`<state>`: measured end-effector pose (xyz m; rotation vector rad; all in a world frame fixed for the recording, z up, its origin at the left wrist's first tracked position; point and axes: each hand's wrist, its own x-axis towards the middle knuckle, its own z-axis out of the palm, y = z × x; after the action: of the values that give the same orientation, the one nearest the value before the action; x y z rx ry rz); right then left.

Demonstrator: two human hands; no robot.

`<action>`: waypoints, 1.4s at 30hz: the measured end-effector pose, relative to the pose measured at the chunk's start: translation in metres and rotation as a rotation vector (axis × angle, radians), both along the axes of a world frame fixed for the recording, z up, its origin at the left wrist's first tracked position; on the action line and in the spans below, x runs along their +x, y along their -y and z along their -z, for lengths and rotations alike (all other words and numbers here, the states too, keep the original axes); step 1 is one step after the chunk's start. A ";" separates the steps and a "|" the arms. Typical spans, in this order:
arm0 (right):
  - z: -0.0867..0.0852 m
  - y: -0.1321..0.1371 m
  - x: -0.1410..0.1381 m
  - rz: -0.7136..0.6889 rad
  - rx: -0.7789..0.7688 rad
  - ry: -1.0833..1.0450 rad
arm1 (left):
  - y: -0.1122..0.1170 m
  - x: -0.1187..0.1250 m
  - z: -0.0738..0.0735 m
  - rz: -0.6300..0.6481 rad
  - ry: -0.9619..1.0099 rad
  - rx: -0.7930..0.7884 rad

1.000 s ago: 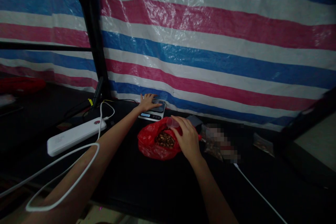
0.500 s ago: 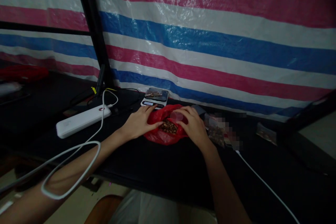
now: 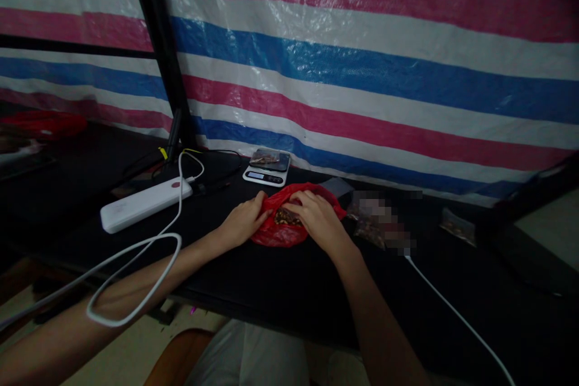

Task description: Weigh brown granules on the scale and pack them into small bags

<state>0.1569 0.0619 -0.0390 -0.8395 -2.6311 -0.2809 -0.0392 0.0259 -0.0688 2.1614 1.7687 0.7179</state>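
A red plastic bag (image 3: pixel 283 236) lies on the black table with its mouth open. Small brass-coloured pieces (image 3: pixel 287 216) show inside; their exact kind is too small to tell. My left hand (image 3: pixel 244 219) grips the bag's left rim between thumb and fingers. Over the opening is my right hand (image 3: pixel 320 217), its fingers curled down at the pieces; whatever is in its fingertips is hidden. Just behind the bag stands a white digital scale (image 3: pixel 265 177), and a clear bag of small pieces (image 3: pixel 265 158) rests on its platform.
A white power bank or strip (image 3: pixel 147 205) with a looping white cable (image 3: pixel 176 259) sits at left, the cable crossing above my left forearm. Right of the bag lie a filled clear bag (image 3: pixel 368 232), a blurred-out item and a small clear bag (image 3: pixel 458 227). Striped sheeting (image 3: pixel 339 90) hangs behind.
My left hand has drawn back from beside the scale to the bag's left rim. My right hand has shifted left and its fingers have curled further into the opening.
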 end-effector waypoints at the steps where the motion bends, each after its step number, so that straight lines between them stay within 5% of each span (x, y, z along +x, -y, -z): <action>1: -0.001 0.001 -0.001 -0.008 -0.011 0.000 | -0.001 0.001 0.001 0.008 0.062 0.002; 6: -0.002 0.004 -0.002 -0.042 -0.084 -0.025 | -0.014 0.006 0.002 0.009 0.368 0.088; 16: 0.014 -0.007 -0.007 -0.051 -0.356 -0.240 | -0.049 0.037 -0.009 -0.216 0.710 0.380; 29: 0.035 -0.019 -0.019 -0.075 -0.751 -0.618 | -0.069 0.032 0.002 -0.184 0.960 0.327; 37: 0.033 -0.023 -0.020 -0.142 -1.031 -0.847 | -0.065 0.016 0.001 -0.238 0.849 0.239; 42: 0.028 -0.024 -0.019 -0.129 -1.068 -0.988 | -0.060 0.008 -0.010 -0.236 0.617 0.353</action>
<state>0.1380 0.0856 -0.0667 -0.7538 -1.7025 1.3191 -0.0317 0.0861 -0.0585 1.6396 1.6423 1.6505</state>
